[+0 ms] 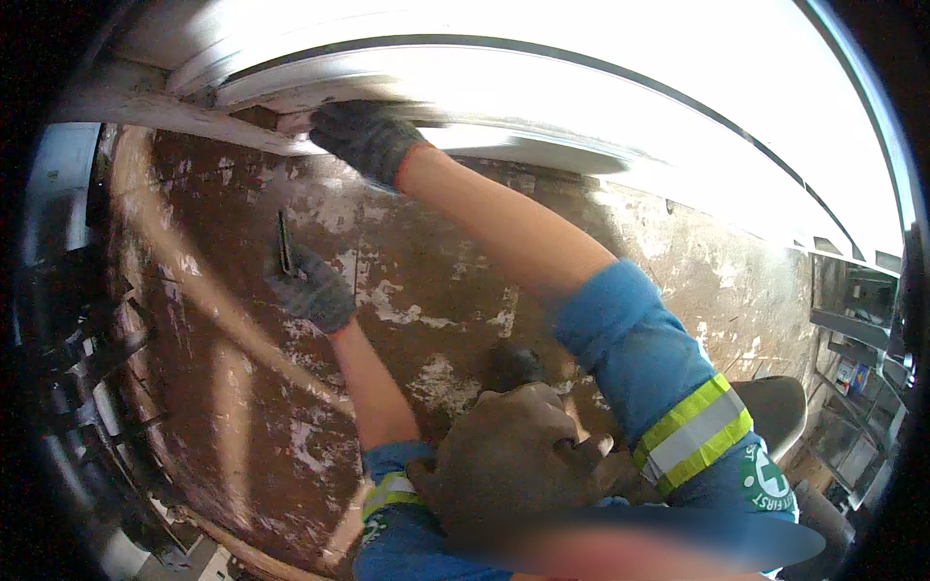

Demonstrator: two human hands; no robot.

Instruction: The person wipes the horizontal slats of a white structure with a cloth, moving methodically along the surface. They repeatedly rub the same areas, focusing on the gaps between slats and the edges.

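My left hand point(312, 290), in a dark grey knit glove, is closed around a slim dark tool point(284, 244) that points up past the fingers; its exact kind I cannot make out. Farther away, my right hand point(363, 140) wears a similar glove with an orange cuff. It reaches across to the lower edge of a long white panel point(542, 92) and touches it near a corner of its frame. Blur and shade hide how the right fingers are bent. Beside those fingertips shows a small pinkish patch point(294, 123) on the frame.
Below the panel lies a worn brown floor point(436, 310) with pale scuffed patches. Dark racks or metal parts point(87, 358) stand along the left rim. Shelving with small items point(852, 373) is at the right. A dark shoe point(518, 366) shows near my knees.
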